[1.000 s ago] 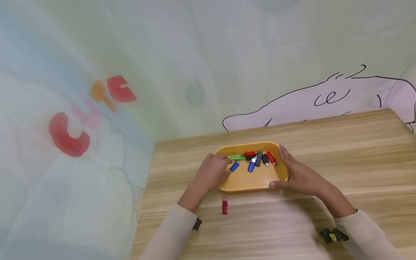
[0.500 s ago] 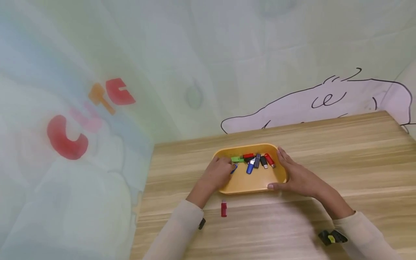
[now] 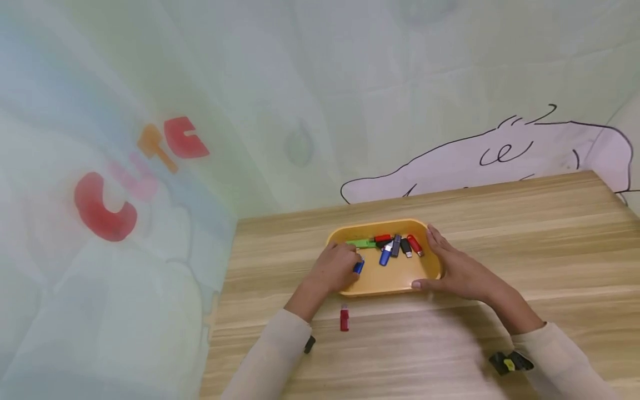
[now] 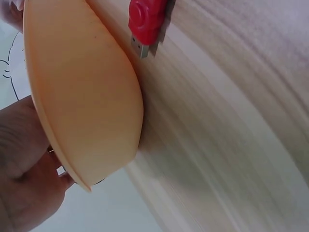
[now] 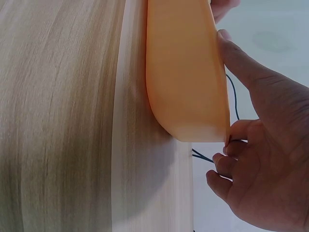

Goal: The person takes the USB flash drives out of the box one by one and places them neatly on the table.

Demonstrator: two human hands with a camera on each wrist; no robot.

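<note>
Left fingers, narrow, pinch a blue stick [image 3: 358, 266] inside the tray [image 3: 395, 280]; left hand [image 3: 334, 268] dips in at its left end. Right hand [image 3: 462, 273] grips the opposite end, thumb on the rim, probably to stop sliding. Other sticks [image 3: 396, 245] cluster right of and beyond the left fingers. Red stick [image 3: 344, 319] lies outside, nearer the wearer. Wood-grain worktop [image 3: 410, 350]; printed backdrop [image 3: 310, 83] beyond, letters [image 3: 102, 219] far left.

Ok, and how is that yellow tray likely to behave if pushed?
The yellow tray is probably stiff: it shows no visible bend where the right hand grips it. Being low and broad, it would likely slide across the table rather than tip. The USB sticks lying inside might shift with a jolt.
</note>
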